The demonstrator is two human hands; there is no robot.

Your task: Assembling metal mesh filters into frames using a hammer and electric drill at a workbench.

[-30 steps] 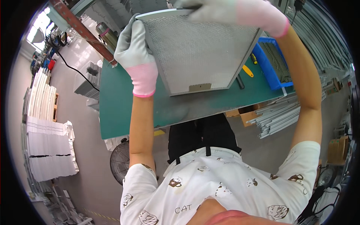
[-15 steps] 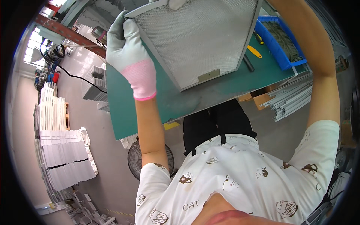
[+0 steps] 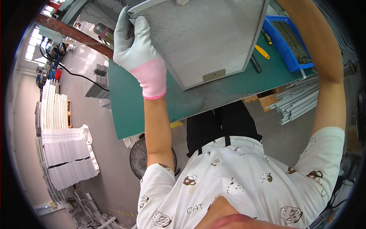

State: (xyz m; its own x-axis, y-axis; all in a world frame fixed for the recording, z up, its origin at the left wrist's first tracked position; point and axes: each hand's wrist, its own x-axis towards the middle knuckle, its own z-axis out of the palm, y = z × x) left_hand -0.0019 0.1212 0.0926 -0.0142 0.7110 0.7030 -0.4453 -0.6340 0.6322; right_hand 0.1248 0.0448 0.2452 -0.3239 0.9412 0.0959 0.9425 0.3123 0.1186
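Note:
A framed metal mesh filter [image 3: 206,42], grey with a small tan latch plate at its lower edge, stands tilted over the green table. My left hand [image 3: 139,49], in a white-grey glove with a pink cuff, grips its upper left corner, thumb and fingers on either side of the frame. My bare right forearm runs up past the filter's right side and leaves the picture at the top. Only a gloved fingertip of what seems my right hand [image 3: 182,1] shows at the filter's top; the rest is out of sight.
On the green tabletop [image 3: 133,107] lie a yellow-handled tool [image 3: 262,52], a dark handle [image 3: 256,64] and a blue bin [image 3: 288,42] of metal parts. Metal strips [image 3: 299,101] are stacked below right. A black fan [image 3: 143,156] stands under the table; white panels [image 3: 68,152] are stacked left.
My left hand has shifted slightly right and up, still at the filter's corner. Less of the gloved fingers shows at the filter's top edge. The filter has barely moved.

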